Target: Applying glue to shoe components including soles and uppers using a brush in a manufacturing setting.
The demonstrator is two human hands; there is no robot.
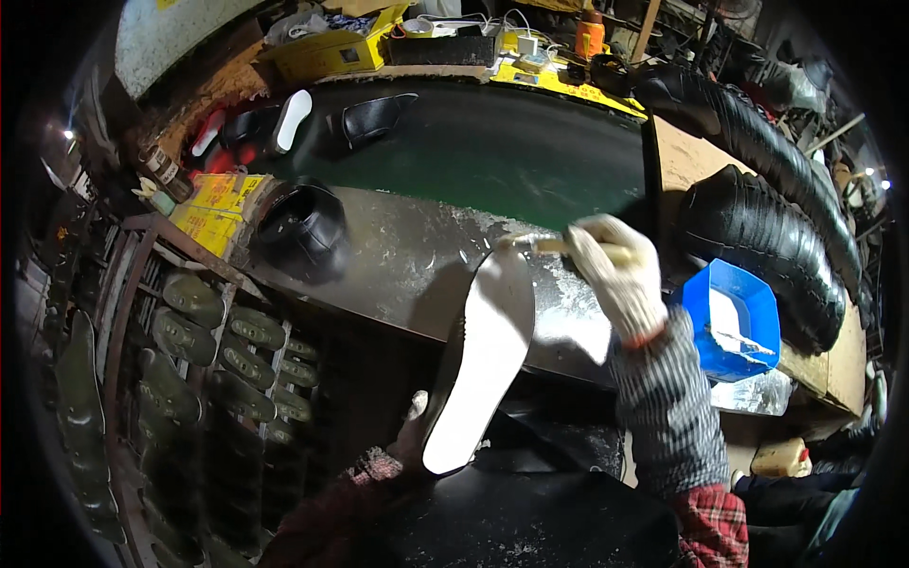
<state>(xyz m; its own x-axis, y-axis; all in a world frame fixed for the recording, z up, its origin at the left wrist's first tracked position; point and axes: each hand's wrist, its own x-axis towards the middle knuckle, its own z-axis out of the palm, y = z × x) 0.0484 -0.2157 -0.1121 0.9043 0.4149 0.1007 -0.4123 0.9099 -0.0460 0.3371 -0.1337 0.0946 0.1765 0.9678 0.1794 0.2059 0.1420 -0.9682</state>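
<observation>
Steeply, the sole (486, 358) (toe-up) slants rightward.

Tub (699, 308) right of sole (488, 360)

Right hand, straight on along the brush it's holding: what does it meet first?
Most likely the toe end of the white sole. The brush in the right hand points left, its bristles at that edge. Contact is hard to judge from this view.
</observation>
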